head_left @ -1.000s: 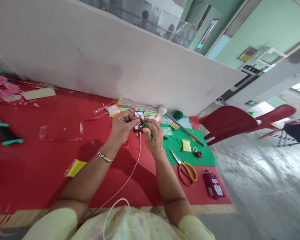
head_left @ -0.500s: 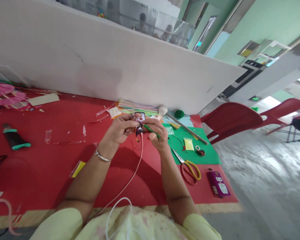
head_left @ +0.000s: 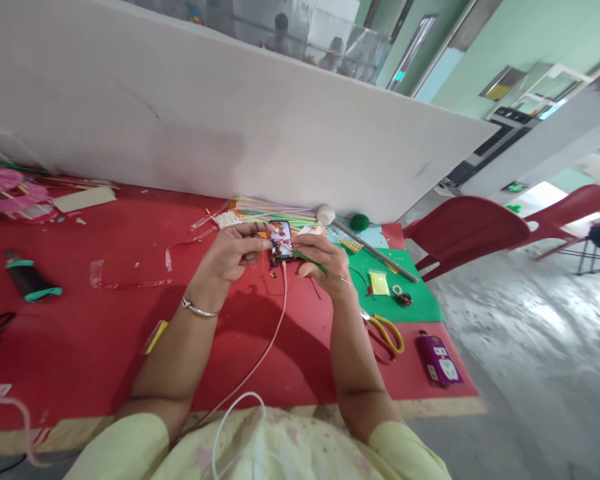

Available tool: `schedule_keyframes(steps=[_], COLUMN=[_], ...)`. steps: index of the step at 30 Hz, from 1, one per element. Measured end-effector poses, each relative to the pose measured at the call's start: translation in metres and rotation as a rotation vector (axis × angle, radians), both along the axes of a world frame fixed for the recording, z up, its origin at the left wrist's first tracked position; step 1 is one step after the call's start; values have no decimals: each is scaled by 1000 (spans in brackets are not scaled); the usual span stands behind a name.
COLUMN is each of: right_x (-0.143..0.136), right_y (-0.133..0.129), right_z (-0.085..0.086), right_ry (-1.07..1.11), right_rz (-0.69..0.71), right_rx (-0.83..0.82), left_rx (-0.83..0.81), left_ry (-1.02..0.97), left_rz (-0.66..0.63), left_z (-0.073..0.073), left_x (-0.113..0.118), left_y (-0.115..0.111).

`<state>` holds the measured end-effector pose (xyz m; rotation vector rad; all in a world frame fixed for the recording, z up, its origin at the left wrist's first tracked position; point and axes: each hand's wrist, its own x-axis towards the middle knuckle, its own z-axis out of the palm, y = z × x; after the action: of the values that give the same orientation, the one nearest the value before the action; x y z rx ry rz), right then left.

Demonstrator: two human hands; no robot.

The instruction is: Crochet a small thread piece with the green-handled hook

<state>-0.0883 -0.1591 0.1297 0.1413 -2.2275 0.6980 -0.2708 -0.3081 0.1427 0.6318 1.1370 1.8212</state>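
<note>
My left hand (head_left: 230,250) is closed in a pinch, with dark yarn (head_left: 257,228) looped round its index finger and a small dark bit of work at the fingertips, too small to make out clearly. My right hand (head_left: 330,260) is closed round a slim green stick-like tool (head_left: 313,259), perhaps a crochet hook; its tip is not clear. Between and behind both hands lies a phone (head_left: 281,233) with a lit screen, a pink cable (head_left: 284,293) plugged into its near end. Small dark and orange pieces hang or lie by the phone's left edge.
Scissors (head_left: 393,333) lie right of my right forearm, beside a green mat (head_left: 425,307) with a yellow packet (head_left: 379,283). A purple box (head_left: 439,360) is near the right table edge. Pipe cleaners (head_left: 275,210) lie along the white partition (head_left: 195,133). A black-and-teal tool (head_left: 30,277) lies left.
My hands have drawn a little apart; the right one has shifted right and turned, uncovering more of the phone screen. The view has shifted slightly.
</note>
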Motion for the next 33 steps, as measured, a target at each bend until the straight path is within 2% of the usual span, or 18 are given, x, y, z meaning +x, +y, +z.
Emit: schedule_keyframes(steps=[5, 11, 13, 16, 18, 21, 27, 33], right_x=[5, 8, 3, -9, -16, -22, -22, -27], right_y=[-3, -10, -12, -16, -20, -25, -29, -34], right_z=[7, 16, 10, -8, -19, -26, -16, -19], right_ry=[-49, -166, -167, -96, -45, -34, -66, -22], right_rz=[29, 28, 29, 30, 14, -19, -26, -67], right_rx=[-47, -345, -480, -700, -790, -796, -737, -949], left_rx=[-48, -28, 10, 62, 85, 93, 87, 66], left_ry=[52, 137, 157, 133, 107, 79, 60, 116], left_rz=[-4, -22, -30, -28, -13, 23, 30, 148], left_z=[3, 6, 4, -2, -4, -3, 3, -4], left_x=[-3, -1, 3, 8, 11, 13, 14, 15], left_y=[-2, -5, -3, 2, 4, 5, 4, 8])
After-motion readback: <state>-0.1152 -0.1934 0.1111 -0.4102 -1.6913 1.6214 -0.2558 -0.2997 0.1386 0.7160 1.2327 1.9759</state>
